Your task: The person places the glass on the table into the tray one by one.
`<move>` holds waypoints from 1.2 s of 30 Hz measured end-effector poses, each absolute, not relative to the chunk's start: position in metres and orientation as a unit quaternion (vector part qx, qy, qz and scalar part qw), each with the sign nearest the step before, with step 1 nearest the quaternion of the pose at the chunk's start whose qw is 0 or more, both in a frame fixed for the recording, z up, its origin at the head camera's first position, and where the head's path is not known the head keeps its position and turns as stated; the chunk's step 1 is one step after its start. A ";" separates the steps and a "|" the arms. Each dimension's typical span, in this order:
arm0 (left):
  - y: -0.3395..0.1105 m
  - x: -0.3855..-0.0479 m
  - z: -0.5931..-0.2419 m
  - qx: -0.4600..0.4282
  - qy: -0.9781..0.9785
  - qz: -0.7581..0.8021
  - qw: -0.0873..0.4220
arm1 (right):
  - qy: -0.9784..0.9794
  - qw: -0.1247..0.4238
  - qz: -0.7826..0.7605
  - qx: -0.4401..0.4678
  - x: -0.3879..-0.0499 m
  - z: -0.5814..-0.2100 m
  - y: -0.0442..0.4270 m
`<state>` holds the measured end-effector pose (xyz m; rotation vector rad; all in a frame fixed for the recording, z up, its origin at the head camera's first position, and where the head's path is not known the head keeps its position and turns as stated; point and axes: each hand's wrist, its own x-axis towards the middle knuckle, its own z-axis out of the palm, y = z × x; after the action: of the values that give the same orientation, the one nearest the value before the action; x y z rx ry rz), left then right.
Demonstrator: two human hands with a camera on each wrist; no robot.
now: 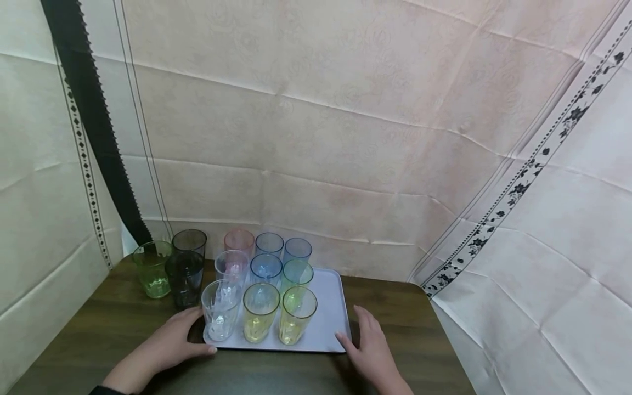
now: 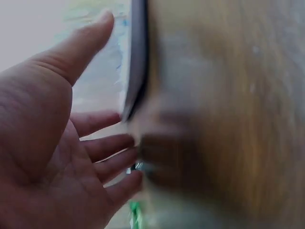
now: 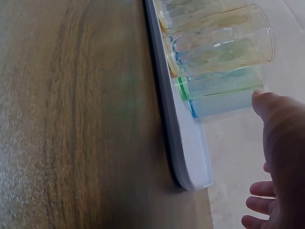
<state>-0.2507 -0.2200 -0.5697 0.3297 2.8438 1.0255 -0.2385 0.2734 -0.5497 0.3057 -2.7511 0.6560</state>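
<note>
A white tray (image 1: 329,323) sits on the wooden table with several glass tumblers standing on it in rows. Two yellow tumblers (image 1: 297,318) and a colourless tumbler (image 1: 220,315) form the front row. Behind them are green (image 1: 298,272), blue (image 1: 266,269), pink and colourless ones. At the tray's left front corner is my left hand (image 1: 165,346), thumb and fingers spread; in the left wrist view its fingers look straight beside the tray's edge, and contact is unclear. My right hand (image 1: 371,351) is by the tray's right side, fingers extended, thumb close to the rim.
Left of the tray stand a green tumbler (image 1: 154,272) and two dark tumblers (image 1: 185,280), close to my left hand. Pale patterned cloth (image 1: 306,137) hangs behind the wooden table (image 1: 400,323) and along both sides. A black strip (image 1: 99,109) runs down at the left.
</note>
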 end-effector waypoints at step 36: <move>-0.213 -0.280 -0.552 -0.158 0.839 0.439 -0.282 | -0.957 0.129 0.257 0.048 -0.222 -0.553 0.290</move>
<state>-0.2802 -0.2134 -0.5516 -0.6130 3.2447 1.6974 -0.2220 0.2903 -0.5530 0.1397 -2.7809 0.7471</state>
